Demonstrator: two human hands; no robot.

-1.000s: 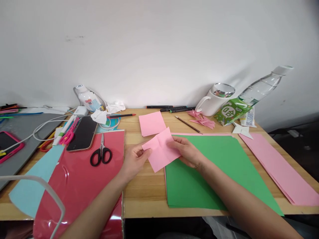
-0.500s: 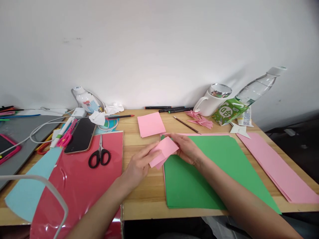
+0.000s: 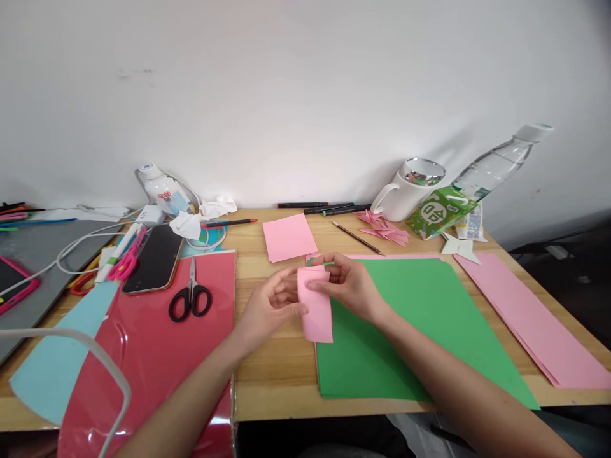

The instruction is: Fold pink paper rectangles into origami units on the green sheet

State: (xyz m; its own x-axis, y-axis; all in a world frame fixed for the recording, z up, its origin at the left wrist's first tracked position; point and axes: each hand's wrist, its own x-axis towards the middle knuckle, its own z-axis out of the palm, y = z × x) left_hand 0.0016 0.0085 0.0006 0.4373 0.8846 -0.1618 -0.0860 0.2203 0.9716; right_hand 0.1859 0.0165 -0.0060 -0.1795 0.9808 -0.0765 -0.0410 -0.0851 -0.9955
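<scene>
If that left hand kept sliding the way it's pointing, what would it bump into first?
Probably the right hand. The left hand points up and to the right, pinching the folded pink paper, and the right hand's fingers hold that same paper just beyond. Depth is hard to judge.

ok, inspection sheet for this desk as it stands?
Surface: wooden desk, largely covered by paper sheets.
Job's things: folded pink paper held over the near-left edge of the green sheet; pink square lies behind it.
Clutter: scissors on the red sheet, phone, mug, water bottle.
Grippers: left hand and right hand both pinch the folded pink paper.
Cables: white cable loops at the left beside the phone.
Surroundings: white wall behind the desk; no other person seen.
</scene>
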